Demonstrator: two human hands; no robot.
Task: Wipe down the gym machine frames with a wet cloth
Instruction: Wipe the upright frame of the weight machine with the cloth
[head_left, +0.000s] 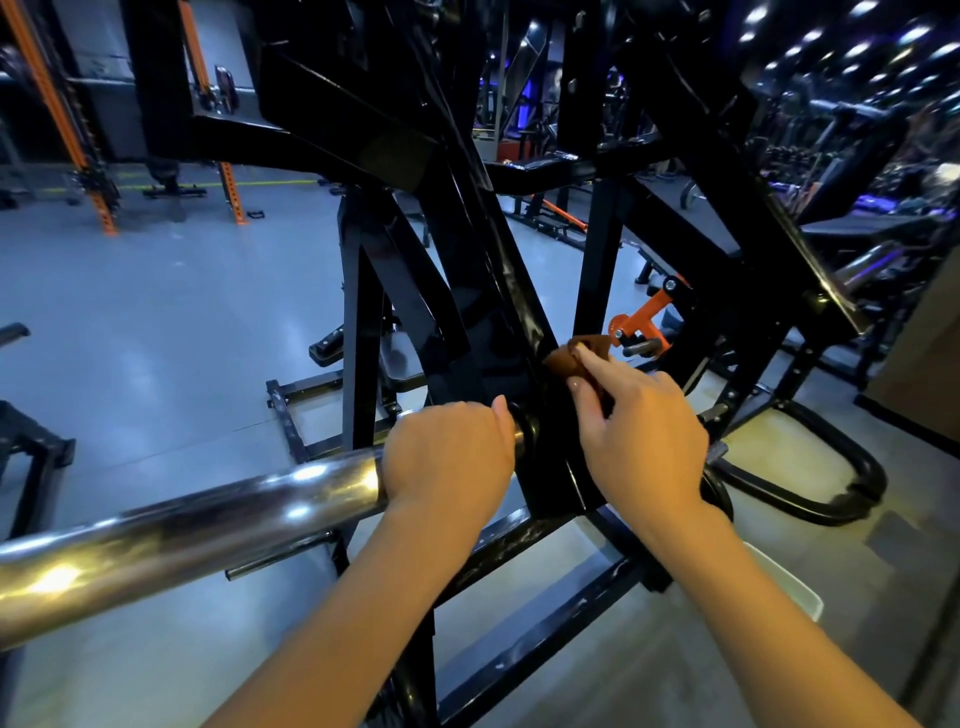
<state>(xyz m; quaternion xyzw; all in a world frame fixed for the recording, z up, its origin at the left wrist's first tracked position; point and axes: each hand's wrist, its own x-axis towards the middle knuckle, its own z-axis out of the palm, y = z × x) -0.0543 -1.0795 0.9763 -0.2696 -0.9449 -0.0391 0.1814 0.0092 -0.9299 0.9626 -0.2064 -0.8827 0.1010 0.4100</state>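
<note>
A black gym machine frame (467, 218) fills the middle of the head view, with slanted beams meeting low at the centre. My left hand (449, 457) grips the inner end of a chrome bar (182, 535) that sticks out to the left. My right hand (636, 431) holds a small brown cloth (566, 356) against a slanted black beam, fingers curled over it. Most of the cloth is hidden under my fingers.
An orange lever (644, 319) sits just right of the cloth. Black base tubes (831, 493) curve across the floor at the right. Orange rack uprights (67, 119) stand at the far left on grey floor. A white object (795, 587) peeks from behind my right forearm.
</note>
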